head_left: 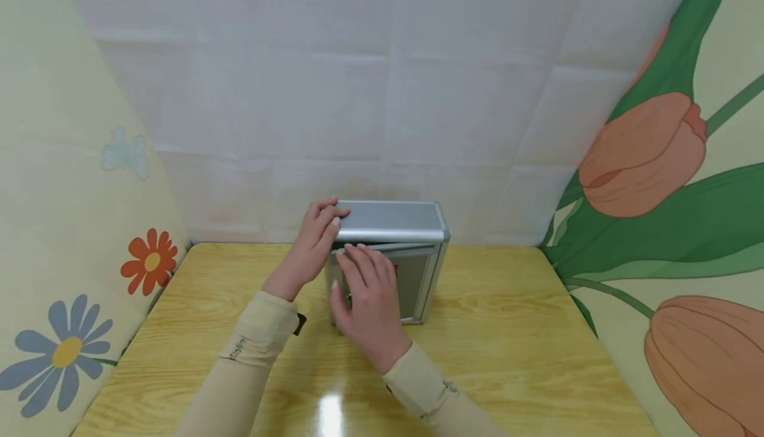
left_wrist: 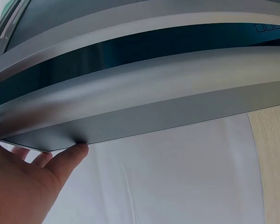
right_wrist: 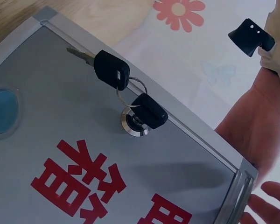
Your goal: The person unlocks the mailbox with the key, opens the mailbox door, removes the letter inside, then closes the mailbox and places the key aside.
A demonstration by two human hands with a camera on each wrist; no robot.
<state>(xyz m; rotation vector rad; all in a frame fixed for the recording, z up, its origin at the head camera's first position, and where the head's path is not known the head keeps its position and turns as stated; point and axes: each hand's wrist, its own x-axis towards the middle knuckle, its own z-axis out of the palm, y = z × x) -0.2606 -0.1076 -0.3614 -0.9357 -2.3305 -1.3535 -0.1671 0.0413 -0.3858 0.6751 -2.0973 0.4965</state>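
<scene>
A grey metal box [head_left: 388, 220] stands upright on the table, its front door [right_wrist: 51, 112] slightly ajar along the top. My left hand [head_left: 310, 241] grips the box's upper left corner; the left wrist view shows the thumb pressed against the box and fingertips past its edge. At the door's upper left, my right hand [head_left: 373, 291] has its fingertips right at the top edge, the thumb spread lower. One black-headed key [right_wrist: 149, 111] sits in the round lock [right_wrist: 130, 125], and a second key [right_wrist: 111, 69] hangs from the same ring. Red characters [right_wrist: 79, 177] mark the door.
The wood-grain table [head_left: 507, 344] extends around the box. Behind it hangs a creased white cloth [head_left: 334, 92]. Flower-patterned sheets flank the table on the left [head_left: 65, 191] and right [head_left: 686, 245].
</scene>
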